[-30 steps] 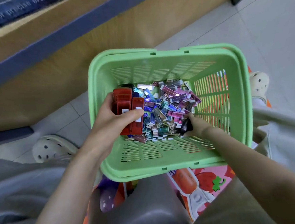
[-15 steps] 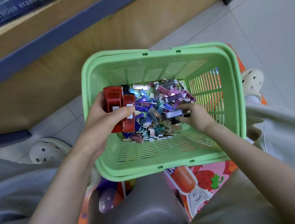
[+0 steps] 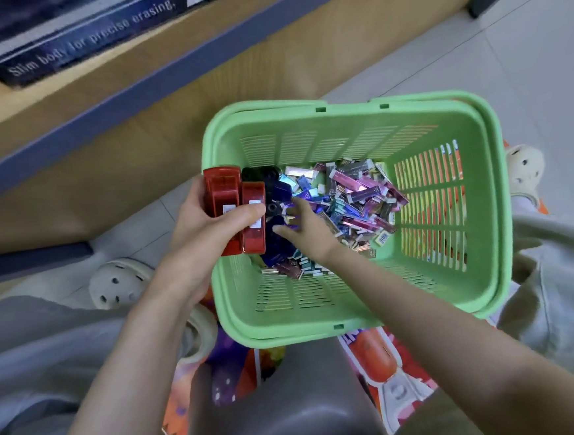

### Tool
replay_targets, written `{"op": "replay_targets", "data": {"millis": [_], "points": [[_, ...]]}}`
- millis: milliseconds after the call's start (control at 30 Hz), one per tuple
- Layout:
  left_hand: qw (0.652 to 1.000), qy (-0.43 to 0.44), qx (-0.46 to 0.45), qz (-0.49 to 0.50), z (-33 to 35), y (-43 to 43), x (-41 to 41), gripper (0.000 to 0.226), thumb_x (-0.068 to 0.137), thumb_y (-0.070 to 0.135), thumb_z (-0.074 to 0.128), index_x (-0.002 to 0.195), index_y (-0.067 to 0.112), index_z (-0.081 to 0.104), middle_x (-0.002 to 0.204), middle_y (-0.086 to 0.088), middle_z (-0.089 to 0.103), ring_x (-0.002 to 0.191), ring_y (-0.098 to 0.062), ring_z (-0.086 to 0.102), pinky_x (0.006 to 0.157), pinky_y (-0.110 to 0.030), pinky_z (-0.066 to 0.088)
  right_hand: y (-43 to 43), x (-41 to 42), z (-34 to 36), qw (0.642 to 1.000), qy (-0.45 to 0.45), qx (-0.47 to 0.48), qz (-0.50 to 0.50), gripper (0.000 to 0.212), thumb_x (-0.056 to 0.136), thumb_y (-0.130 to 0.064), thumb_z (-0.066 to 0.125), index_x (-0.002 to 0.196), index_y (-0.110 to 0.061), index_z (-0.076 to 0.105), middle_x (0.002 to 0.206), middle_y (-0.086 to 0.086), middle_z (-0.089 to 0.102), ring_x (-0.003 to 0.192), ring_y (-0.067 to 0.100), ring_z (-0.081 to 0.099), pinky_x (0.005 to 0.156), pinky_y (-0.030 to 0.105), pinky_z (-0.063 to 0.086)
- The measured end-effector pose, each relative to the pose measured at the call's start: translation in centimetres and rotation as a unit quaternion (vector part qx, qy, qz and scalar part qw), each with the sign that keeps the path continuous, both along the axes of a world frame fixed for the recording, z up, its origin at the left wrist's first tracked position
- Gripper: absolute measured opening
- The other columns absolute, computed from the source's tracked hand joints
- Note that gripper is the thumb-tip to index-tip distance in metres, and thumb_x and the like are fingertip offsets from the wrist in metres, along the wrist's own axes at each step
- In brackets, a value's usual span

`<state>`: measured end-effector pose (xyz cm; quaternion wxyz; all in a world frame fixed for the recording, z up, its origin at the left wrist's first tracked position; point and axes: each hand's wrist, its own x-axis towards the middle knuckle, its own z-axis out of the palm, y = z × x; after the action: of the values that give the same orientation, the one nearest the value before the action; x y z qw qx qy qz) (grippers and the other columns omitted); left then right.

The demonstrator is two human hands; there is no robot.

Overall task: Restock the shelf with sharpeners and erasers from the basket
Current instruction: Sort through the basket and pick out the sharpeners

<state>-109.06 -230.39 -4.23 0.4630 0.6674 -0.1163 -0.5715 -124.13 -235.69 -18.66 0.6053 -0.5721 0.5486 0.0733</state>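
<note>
A green plastic basket [image 3: 483,202] sits on the floor in front of me. Inside lies a heap of several small shiny erasers [image 3: 359,198] in pink, blue and silver wrappers. Dark blue and black sharpeners [image 3: 276,190] lie at the basket's left side. My left hand [image 3: 208,237] grips two red sharpeners [image 3: 234,201] side by side over the basket's left rim. My right hand [image 3: 303,226] reaches into the left of the basket with fingers spread, touching the dark blue sharpeners.
The wooden shelf [image 3: 130,75] with a blue edge strip runs across the top left; a dark product box [image 3: 68,32] lies on it. White clogs [image 3: 119,285] and grey trouser legs flank the basket. A colourful mat [image 3: 379,364] lies under it.
My right hand has let go of the eraser it held and moved left across the heap to the dark sharpeners. My left hand keeps the red sharpeners. The view has shifted left.
</note>
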Motion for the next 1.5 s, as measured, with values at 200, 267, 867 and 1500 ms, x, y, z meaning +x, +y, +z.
{"op": "replay_targets", "data": {"millis": [200,267,867,1500], "points": [[0.999,0.033,0.011,-0.008,-0.9,-0.4,-0.8,0.044,0.060,0.017,0.075,0.098,0.029,0.056,0.086,0.006,0.065,0.069,-0.002,0.066,0.054,-0.019,0.051,-1.3,-8.2,-2.8,0.829,0.251,-0.185,0.464,0.084,0.092,-0.020,0.058,0.151,-0.030,-0.002,0.159,0.001,0.003,0.137,0.035,0.025,0.114,0.053,0.021],[0.999,0.034,0.014,-0.011,-1.0,-0.5,-1.3,0.044,0.069,0.007,0.079,0.098,0.029,0.055,0.089,0.004,0.064,0.068,-0.003,0.066,0.054,-0.020,0.052,-1.4,-8.5,-3.3,0.803,0.260,-0.180,0.505,0.089,0.089,0.002,0.051,0.150,-0.033,-0.003,0.159,-0.001,-0.007,0.133,0.038,0.030,0.106,0.049,0.038],[0.998,0.036,0.030,-0.035,-1.7,-1.8,-3.4,0.033,0.080,0.005,0.069,0.097,0.030,0.055,0.092,0.002,0.064,0.081,-0.012,0.063,0.057,-0.022,0.055,-10.7,-10.6,-0.8,0.919,0.254,-0.253,0.166,0.072,0.090,-0.017,0.061,0.149,-0.022,0.020,0.147,0.019,0.030,0.116,0.034,0.053,0.094,0.043,0.051],[0.996,0.031,0.057,-0.058,-2.4,-3.4,-3.9,0.033,0.081,0.007,0.068,0.100,0.030,0.056,0.096,0.002,0.066,0.079,-0.008,0.065,0.055,-0.019,0.052,-9.0,-10.2,-4.0,0.896,0.271,-0.209,0.283,0.046,0.093,-0.037,0.055,0.127,-0.010,0.040,0.082,0.001,0.055,0.068,0.020,0.057,0.055,0.028,0.048]]}}
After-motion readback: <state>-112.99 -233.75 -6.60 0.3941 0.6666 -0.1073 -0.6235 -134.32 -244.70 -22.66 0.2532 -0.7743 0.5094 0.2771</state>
